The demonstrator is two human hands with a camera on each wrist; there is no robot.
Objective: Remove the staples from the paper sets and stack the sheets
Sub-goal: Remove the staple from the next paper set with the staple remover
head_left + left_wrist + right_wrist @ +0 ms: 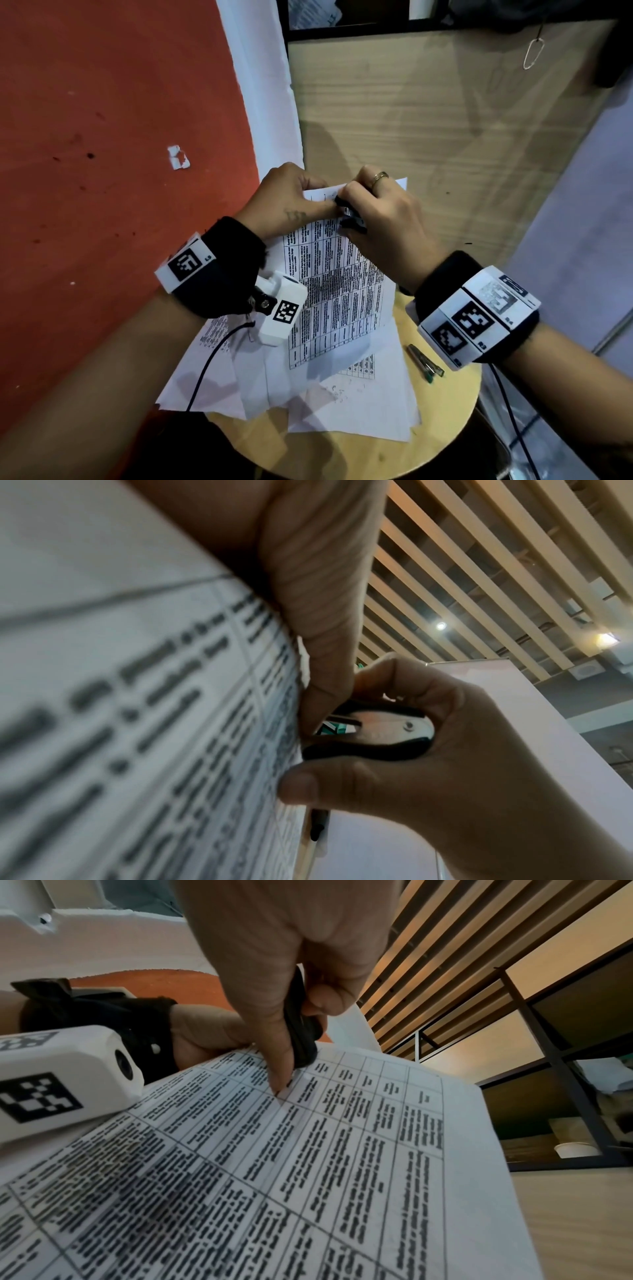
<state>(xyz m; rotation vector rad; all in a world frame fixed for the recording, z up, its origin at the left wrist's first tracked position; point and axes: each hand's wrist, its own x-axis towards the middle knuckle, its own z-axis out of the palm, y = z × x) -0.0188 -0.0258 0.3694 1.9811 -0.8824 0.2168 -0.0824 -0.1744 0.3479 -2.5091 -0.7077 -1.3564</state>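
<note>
**A:** ok so rn our left hand (287,198) is pinching the top corner of the stapled paper set (337,287), lifted up off the surface (394,455). Right hand (383,219) is squeezed round the staple remover (373,734), claws right at the sheet's top edge next to our left thumb (318,647).

**B:** yeah, and tbh that's the first worry imo. Thumb is basically touching the claws, so if the remover slips we nick it.

**A:** also can't see the staple itself in any view, so idk if the claws are actually under it. If they only bite paper, we prob rip the corner.

**B:** plus the set is hanging in the air, held at one corner only. Yank hard and it tears or twists, esp w/ thin sheets.

**A:** and the loose sheets (342,411) below are a messy heap, some hanging over the edge of the surface. Drop more on top and they could slide off.

**B:** pulled staple could fall in there too and get lost. The pens (425,360) sit just beside the heap, fwiw.
</note>
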